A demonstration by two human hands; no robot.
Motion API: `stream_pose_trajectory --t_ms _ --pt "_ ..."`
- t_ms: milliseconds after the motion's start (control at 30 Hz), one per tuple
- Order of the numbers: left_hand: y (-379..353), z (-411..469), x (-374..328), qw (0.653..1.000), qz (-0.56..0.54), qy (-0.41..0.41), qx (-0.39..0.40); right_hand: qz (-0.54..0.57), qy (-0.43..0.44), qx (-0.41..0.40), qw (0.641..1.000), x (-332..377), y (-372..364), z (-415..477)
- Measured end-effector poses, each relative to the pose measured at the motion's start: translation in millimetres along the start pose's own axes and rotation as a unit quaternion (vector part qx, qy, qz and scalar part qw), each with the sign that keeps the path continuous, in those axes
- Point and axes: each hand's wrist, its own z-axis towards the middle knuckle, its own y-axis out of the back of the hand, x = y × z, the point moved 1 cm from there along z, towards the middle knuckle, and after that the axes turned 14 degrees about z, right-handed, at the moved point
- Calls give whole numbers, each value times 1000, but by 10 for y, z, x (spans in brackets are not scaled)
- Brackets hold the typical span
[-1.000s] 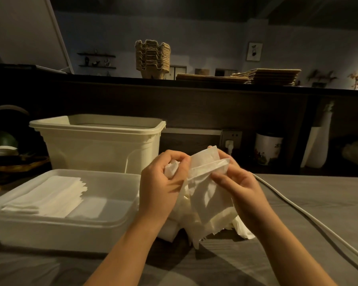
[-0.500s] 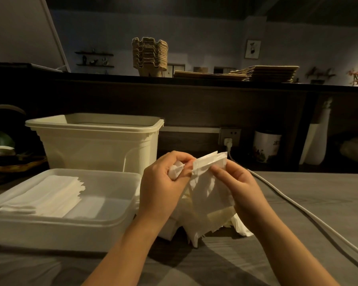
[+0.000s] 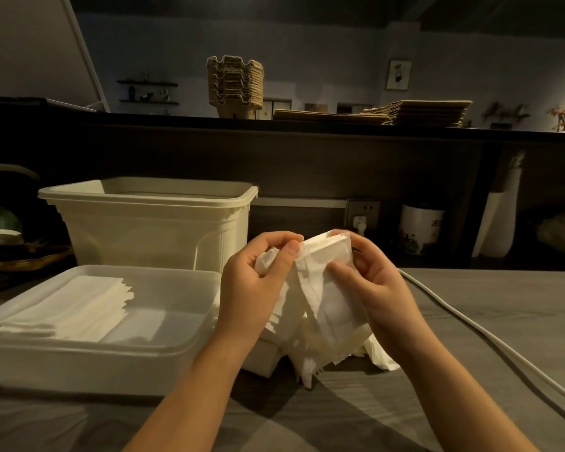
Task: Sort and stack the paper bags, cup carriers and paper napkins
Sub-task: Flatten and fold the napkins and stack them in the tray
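Napkin, white, creased, partly unfolded

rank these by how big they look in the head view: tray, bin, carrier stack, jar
1. tray, though it is also nearest the camera
2. bin
3. carrier stack
4. jar
The last two look nearly alike. The stack sits farther back, so their true order is unsure.

Dim room, low warm light. Grey-blue wall with framed picture and small shelf. Dark wood counter behind grey table; socket on counter face, white cable across table.
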Motion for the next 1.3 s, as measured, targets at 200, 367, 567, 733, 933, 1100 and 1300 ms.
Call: stream_pose_trajectory --t_ms 200,367,567,733,933,1100,1300 --pt "-4 37 20 971 -164 175 2 80 -70 -43 993 31 71 33" --pt "9 40 34 942 -208 258 47 266 -89 -41 959 121 127 17" --pt "-14 28 59 945 -181 257 91 157 -66 91 981 162 61 -51" --pt "-59 0 41 972 -114 170 112 -39 -43 171 984 -13 -23 -44" --pt "-65 -42 47 970 -61 154 177 -210 23 147 966 -56 -67 0" --pt "-42 -22 78 948 -149 199 199 -272 88 87 954 -47 -50 20" --pt "2 24 104 928 -239 216 189 -160 77 10 984 -20 38 39"
